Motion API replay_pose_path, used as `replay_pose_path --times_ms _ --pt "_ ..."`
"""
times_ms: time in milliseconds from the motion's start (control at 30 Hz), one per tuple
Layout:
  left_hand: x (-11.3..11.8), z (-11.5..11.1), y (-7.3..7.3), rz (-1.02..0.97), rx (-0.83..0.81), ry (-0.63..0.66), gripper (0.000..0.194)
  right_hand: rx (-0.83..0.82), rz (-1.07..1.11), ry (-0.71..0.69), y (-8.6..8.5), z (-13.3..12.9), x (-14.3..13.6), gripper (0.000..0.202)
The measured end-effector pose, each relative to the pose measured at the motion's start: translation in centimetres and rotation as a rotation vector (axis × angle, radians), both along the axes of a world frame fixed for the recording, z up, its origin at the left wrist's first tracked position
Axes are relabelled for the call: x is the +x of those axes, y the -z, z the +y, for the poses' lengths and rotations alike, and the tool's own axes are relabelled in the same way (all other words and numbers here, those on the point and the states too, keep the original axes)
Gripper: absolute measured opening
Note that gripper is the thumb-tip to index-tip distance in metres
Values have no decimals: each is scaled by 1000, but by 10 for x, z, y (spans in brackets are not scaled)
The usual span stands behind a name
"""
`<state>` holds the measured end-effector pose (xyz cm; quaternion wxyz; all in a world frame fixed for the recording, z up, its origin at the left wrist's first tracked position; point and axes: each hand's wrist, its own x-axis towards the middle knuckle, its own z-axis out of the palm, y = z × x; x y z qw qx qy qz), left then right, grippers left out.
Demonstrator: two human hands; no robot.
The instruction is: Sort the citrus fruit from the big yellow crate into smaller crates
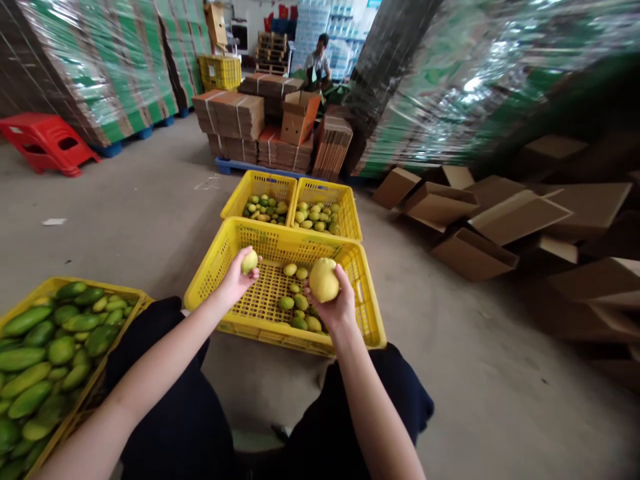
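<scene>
Over the large yellow crate, my left hand grips a small yellow-green fruit. My right hand has its fingers wrapped round a larger, roundish yellow fruit, held above the crate's right half. Beneath it, several small yellow-green fruits lie on the crate's slatted bottom, some hidden by my right hand. Beside my left leg stands another yellow crate, filled with long green fruits that look like papayas.
Two smaller yellow crates with fruit, one left and one right, adjoin the large crate's far side. Bundled flat cartons sit on a blue pallet behind. Open cardboard boxes lie at right, a red stool at left. A person is at the back.
</scene>
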<state>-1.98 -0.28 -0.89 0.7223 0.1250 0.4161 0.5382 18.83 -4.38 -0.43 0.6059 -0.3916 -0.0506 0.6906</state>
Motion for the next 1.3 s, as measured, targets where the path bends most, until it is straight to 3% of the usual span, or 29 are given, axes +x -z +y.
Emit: replay_pose_path --times_ms 167,433,600,700,933,1067,1300 --pt "10 -1 5 -1 42 -74 27 29 61 -18 9 9 -10 32" --pt "8 9 17 7 -107 -93 22 -2 31 41 4 14 -15 21" --pt "8 1 16 62 43 0 19 -27 32 -45 4 13 -19 23" --pt "7 -2 12 33 138 -45 21 -42 -39 -49 4 13 -22 18" --pt "12 4 11 -86 -41 -118 25 -13 -32 18 11 16 -24 15" --pt "16 4 15 -96 -102 -40 33 25 12 2 24 20 -25 12" --pt "20 -2 10 -17 -34 0 13 16 78 -83 24 15 -27 21"
